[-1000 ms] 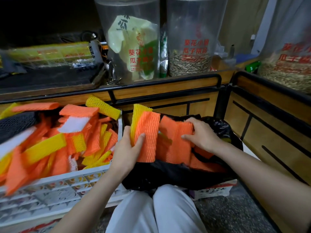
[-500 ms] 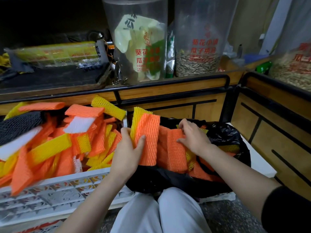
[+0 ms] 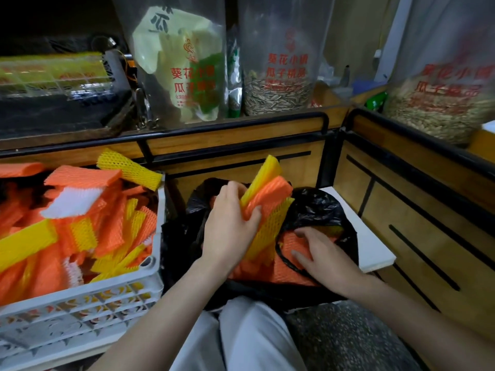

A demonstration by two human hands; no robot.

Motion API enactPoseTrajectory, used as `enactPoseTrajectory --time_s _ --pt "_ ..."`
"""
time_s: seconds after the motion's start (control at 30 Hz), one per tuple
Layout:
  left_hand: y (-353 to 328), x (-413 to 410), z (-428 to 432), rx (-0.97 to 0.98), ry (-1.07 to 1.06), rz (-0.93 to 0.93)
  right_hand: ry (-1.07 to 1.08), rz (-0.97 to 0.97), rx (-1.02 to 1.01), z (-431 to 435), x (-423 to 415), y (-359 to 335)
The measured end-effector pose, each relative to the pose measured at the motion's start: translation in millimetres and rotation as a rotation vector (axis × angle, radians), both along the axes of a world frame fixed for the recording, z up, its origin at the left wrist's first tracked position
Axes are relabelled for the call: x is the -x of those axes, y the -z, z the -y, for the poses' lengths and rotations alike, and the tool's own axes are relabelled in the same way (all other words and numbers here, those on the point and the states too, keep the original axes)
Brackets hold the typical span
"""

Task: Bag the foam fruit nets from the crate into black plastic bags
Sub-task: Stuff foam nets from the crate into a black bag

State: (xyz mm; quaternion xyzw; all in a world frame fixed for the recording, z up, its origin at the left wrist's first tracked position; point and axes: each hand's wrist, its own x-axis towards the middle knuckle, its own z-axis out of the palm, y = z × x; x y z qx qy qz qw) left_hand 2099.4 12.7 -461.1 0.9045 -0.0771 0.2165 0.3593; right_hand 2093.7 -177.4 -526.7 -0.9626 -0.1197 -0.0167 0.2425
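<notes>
A white slatted crate (image 3: pixel 112 298) at the left is heaped with orange, yellow and white foam fruit nets (image 3: pixel 80 226). A black plastic bag (image 3: pixel 318 210) stands open in front of my knees with orange nets (image 3: pixel 289 274) inside. My left hand (image 3: pixel 230 228) grips a bundle of yellow and orange nets (image 3: pixel 270 199), tilted over the bag's mouth. My right hand (image 3: pixel 324 258) lies with spread fingers on the orange nets inside the bag, pressing them down.
A wooden counter with black metal rails (image 3: pixel 241 145) runs behind and along the right. Tall clear bins of sunflower seeds (image 3: pixel 278 76) stand on it. A white board (image 3: pixel 372 245) lies under the bag at the right. The floor is speckled stone.
My left hand has carried the net bundle right, from the crate's edge to over the bag. My right hand has dropped lower into the bag onto the orange nets.
</notes>
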Motion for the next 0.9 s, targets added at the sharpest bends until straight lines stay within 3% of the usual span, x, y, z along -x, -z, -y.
enactPoseTrajectory --time_s 0.17,0.3,0.63,0.9 --pt "17.8 -5.5 3.8 -0.235 -0.048 -0.002 -0.001 -0.039 0.075 -10.4 -4.8 20.3" --pt "22.0 -2.4 -1.1 -0.228 -0.032 -0.08 0.024 0.05 0.095 -17.9 -7.2 23.0" --pt "23.9 -13.3 14.9 -0.156 -0.062 -0.062 0.245 0.214 -0.133 27.9 -10.2 -48.4" --pt "17.1 -19.4 62.8 -0.117 -0.024 0.054 0.329 0.334 -0.349 61.1 -17.9 -95.0"
